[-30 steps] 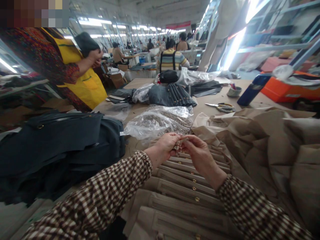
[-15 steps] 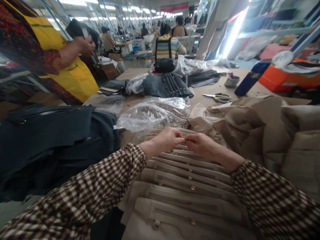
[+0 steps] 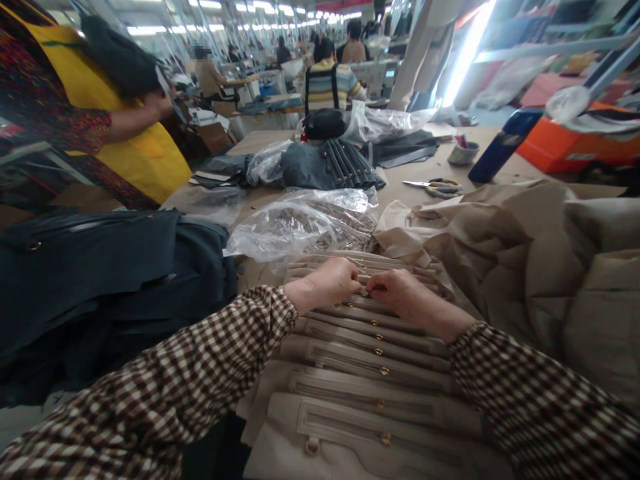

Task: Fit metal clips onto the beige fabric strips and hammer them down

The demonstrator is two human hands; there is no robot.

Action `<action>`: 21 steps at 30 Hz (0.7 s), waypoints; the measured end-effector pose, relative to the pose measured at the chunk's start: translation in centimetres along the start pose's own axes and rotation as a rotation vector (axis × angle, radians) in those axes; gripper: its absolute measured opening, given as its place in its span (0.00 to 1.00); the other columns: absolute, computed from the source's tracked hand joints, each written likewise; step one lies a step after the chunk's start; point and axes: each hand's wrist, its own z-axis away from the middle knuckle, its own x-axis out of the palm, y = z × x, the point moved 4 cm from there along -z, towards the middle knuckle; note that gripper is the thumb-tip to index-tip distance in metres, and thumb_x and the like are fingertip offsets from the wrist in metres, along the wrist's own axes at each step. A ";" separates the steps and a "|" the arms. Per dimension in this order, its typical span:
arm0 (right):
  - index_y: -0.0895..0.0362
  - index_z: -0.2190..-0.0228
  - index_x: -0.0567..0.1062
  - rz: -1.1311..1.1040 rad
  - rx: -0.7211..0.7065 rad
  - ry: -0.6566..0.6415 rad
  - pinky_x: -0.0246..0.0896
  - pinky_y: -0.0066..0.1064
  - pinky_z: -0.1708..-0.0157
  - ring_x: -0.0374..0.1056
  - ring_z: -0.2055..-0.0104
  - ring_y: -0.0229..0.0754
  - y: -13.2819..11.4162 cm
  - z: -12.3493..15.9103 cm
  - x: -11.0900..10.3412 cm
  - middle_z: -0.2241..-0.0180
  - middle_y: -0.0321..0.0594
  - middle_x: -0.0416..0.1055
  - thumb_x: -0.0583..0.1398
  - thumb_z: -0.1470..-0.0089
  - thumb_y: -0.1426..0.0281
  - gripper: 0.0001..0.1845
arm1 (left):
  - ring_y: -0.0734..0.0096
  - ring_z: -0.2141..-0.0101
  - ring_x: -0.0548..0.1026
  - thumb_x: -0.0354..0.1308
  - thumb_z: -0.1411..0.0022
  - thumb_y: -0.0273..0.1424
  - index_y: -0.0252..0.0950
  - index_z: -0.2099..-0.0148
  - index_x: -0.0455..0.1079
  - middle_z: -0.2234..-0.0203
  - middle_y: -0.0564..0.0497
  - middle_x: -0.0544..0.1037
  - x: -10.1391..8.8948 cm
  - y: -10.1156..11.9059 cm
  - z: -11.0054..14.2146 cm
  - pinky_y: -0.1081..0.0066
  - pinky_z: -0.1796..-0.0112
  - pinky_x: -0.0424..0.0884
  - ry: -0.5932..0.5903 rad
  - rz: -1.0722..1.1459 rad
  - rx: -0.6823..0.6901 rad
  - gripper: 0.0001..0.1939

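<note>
A fanned, overlapping row of beige fabric panels [image 3: 340,433] lies before me, each with a zipper and a small gold zipper pull [image 3: 384,371]. My left hand [image 3: 330,283] is over the far part of the row, its thumb and fingers pinched together. Facing it, my right hand [image 3: 397,293] is pinched too, its fingertips a short gap from the left ones. Something tiny shows at the fingertips, close to a zipper, but it is too small to name. The fingers partly hide the panels beneath.
Dark fabric pieces [image 3: 90,280] are piled at left; crumpled beige fabric [image 3: 480,233] lies at right. Beyond are a clear plastic bag [image 3: 300,227], scissors [image 3: 435,188], a small cup [image 3: 463,153] and an orange box [image 3: 565,150]. A person in a yellow apron [image 3: 145,160] stands at left.
My fingertips have drawn slightly apart and come a little nearer along the row. At left, the person's hand and the dark piece have shifted left.
</note>
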 end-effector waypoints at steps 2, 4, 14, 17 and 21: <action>0.57 0.73 0.80 0.030 -0.005 -0.022 0.50 0.27 0.73 0.64 0.75 0.36 0.1 -0.1 0.3 0.77 0.37 0.74 0.58 0.51 0.77 0.10 | 0.75 0.79 0.66 0.57 0.45 0.27 0.31 0.71 0.76 0.83 0.53 0.71 0.2 -0.2 -0.1 0.75 0.77 0.57 0.001 -0.032 0.001 0.07; 0.57 0.73 0.79 0.082 -0.036 -0.008 0.50 0.28 0.72 0.65 0.73 0.37 0.0 -0.1 0.6 0.74 0.38 0.74 0.58 0.51 0.77 0.09 | 0.73 0.78 0.67 0.57 0.44 0.28 0.31 0.69 0.77 0.81 0.51 0.73 0.3 -0.3 -0.1 0.74 0.75 0.60 0.015 -0.071 0.010 0.08; 0.55 0.72 0.78 0.102 0.007 0.022 0.51 0.28 0.71 0.67 0.71 0.39 0.5 -0.4 1.0 0.72 0.39 0.75 0.58 0.51 0.75 0.08 | 0.66 0.71 0.74 0.56 0.42 0.31 0.32 0.67 0.78 0.72 0.44 0.79 0.3 -0.6 -0.3 0.71 0.66 0.67 0.054 -0.212 0.003 0.10; 0.55 0.72 0.78 0.098 0.020 0.019 0.51 0.28 0.71 0.66 0.71 0.38 0.4 -0.7 0.9 0.73 0.39 0.75 0.57 0.51 0.75 0.09 | 0.65 0.70 0.75 0.55 0.41 0.31 0.32 0.66 0.78 0.72 0.43 0.79 0.2 -0.5 -0.3 0.71 0.65 0.69 0.050 -0.227 -0.004 0.11; 0.55 0.72 0.78 0.142 0.029 0.035 0.49 0.28 0.73 0.66 0.72 0.38 0.3 -0.7 0.9 0.73 0.39 0.75 0.57 0.51 0.75 0.09 | 0.64 0.68 0.76 0.56 0.41 0.31 0.32 0.64 0.78 0.69 0.42 0.80 0.4 -0.4 -0.2 0.70 0.63 0.70 0.053 -0.243 -0.017 0.11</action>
